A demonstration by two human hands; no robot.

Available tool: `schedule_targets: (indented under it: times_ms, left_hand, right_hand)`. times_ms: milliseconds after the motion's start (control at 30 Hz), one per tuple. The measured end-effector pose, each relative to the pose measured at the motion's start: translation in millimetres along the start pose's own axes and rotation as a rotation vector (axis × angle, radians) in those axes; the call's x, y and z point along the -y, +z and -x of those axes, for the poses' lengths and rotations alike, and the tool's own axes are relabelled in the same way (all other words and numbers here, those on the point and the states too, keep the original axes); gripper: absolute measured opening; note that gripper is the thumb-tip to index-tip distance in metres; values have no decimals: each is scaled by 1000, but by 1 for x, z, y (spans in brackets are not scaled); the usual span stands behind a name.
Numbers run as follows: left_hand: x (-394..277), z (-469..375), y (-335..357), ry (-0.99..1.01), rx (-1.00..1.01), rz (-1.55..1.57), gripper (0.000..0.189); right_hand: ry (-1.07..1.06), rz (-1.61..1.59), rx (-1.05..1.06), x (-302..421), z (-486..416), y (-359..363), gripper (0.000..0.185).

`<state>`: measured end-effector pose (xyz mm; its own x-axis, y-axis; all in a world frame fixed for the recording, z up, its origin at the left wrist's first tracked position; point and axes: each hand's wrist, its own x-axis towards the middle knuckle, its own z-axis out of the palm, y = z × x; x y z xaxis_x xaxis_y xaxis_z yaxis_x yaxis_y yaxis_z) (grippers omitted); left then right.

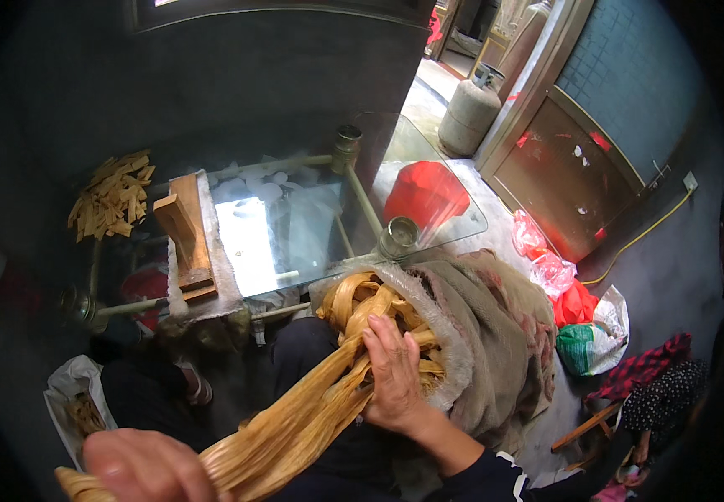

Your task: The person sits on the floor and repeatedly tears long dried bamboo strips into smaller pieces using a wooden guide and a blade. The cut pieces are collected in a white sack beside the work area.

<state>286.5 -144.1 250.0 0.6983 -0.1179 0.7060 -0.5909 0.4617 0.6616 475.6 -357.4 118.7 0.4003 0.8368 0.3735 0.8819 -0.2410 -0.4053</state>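
A long bundle of tan, wrinkled dried strips (pixel 293 420), perhaps dried leaf or tofu skin, stretches from an open woven sack (pixel 487 332) towards the lower left. My left hand (pixel 148 467) is closed around the bundle's lower end at the picture's bottom left. My right hand (pixel 393 373) lies with its fingers over the strips at the sack's mouth; whether it grips them cannot be told. More folded strips fill the sack's opening. On the glass table before me, a wooden tool with an upright block (pixel 189 245) stands on a pale cloth, left of the sack.
The glass tabletop (pixel 311 219) holds a pile of cut tan pieces (pixel 117 194). A white bag (pixel 73 383) stands lower left. Plastic bags (pixel 572 304) lie right of the sack. A gas cylinder (pixel 471 113) stands by the doorway. Another person's hand (pixel 638 470) shows lower right.
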Motion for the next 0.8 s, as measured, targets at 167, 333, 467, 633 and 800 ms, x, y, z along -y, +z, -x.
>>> schedule_targets:
  times_ms: [167,333,467,633,800]
  left_hand:
    - [18,50,-13,-76,-62,89,20]
    - [20,63,-15,-90,6,53,21]
    - [21,64,-20,-96,166,53,19]
    - [12,63,3,-177,-53,27,19]
    - [12,67,4,-194,-131,-39,21]
  right_hand:
    - [-83,-302,446,-22,-27,-41,84]
    - [-10,-252,524,-73,-24,-38,80]
    - [-308,466,320,-97,-34,-1,85]
    - [-144,141,573,-112,-68,17,93]
    - [9,202,713,-105,-73,35,91]
